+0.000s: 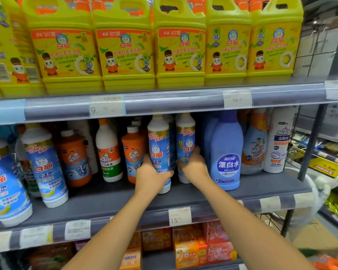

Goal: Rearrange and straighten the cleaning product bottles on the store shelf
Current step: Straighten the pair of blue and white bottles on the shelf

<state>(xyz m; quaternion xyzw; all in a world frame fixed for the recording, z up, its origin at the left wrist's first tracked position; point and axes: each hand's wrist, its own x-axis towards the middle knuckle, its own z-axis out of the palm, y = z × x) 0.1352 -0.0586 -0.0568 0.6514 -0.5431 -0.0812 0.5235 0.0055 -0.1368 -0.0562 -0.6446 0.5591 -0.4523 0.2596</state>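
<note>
Left hand [151, 177] curls round a blue-label bottle [158, 141]; right hand [193, 165] grips the twin bottle [185, 136] at its three o'clock, both upright on the shelf [105, 203].

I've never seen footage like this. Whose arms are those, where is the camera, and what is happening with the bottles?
There is no robot here: these are a person's two bare arms. The single picture comes from a camera worn on the person's head, looking forward and down at a store shelf. The left hand grips a white-and-blue bottle. The right hand grips its twin just beside it. Both bottles appear to stand on the middle shelf. To their right stands a blue bleach bottle, and to their left an orange bottle. On the shelf above, yellow jugs stand in a row.
</note>
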